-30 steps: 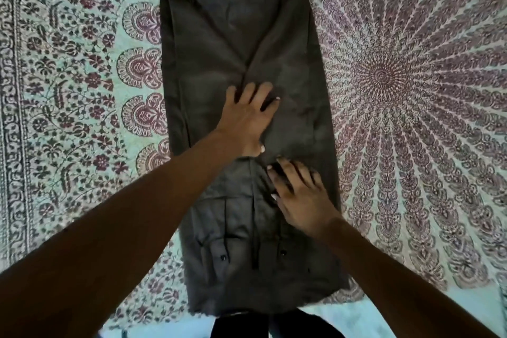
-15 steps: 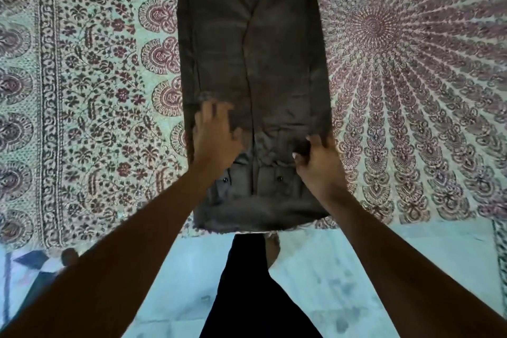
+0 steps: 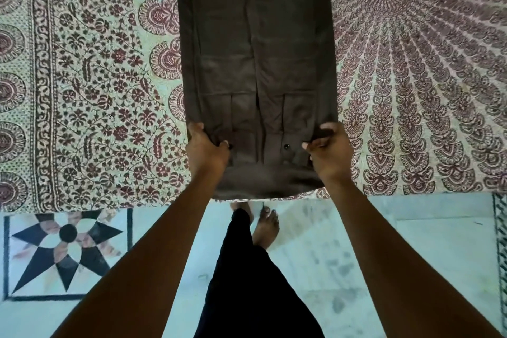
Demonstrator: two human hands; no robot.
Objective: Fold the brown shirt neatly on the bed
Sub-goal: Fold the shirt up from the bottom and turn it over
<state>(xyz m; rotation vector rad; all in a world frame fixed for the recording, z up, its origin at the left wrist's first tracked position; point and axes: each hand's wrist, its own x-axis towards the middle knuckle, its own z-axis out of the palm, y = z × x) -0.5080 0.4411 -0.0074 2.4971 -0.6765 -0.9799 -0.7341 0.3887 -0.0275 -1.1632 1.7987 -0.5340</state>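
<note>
The brown shirt [image 3: 258, 63] lies on the bed as a long narrow strip, its sides folded in, running away from me past the top of the view. Two chest pockets with dark buttons sit near its close end. My left hand [image 3: 205, 149] grips the shirt's left edge near the close end, fingers curled under the cloth. My right hand [image 3: 329, 149] grips the right edge at the same height, pinching a bunch of fabric.
The bed is covered by a patterned sheet [image 3: 90, 90] with floral borders and a mandala at the right. Its near edge runs across the view just beyond my feet [image 3: 264, 228]. Below it is a pale tiled floor with a black star inlay [image 3: 65, 250] at the left.
Both hands left the middle of the shirt, moved apart to its side edges near the close end and took hold there. The view has tilted down, showing the floor and my legs.
</note>
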